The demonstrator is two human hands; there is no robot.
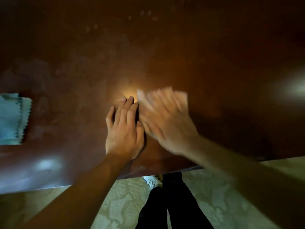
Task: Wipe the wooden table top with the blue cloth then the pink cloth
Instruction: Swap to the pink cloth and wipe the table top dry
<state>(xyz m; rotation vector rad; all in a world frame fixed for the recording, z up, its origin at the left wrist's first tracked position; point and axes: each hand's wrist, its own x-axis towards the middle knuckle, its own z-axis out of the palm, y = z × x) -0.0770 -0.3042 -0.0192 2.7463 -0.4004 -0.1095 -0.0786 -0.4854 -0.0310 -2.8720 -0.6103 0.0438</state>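
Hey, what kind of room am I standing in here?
Probably a room in a home, though little shows. A dark polished wooden table top fills the view, a patterned floor covering lies beneath, and a blue cloth sits at the table's left.

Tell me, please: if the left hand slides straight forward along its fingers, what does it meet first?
Probably nothing: the left hand lies flat, pointing up-picture over bare brown wooden table top. The blurred right hand on the pale pink cloth stays beside it.

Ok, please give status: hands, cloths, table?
Left hand flat on table. Right hand blurred, presses pink cloth. Blue cloth aside, far left. Nothing blocking.
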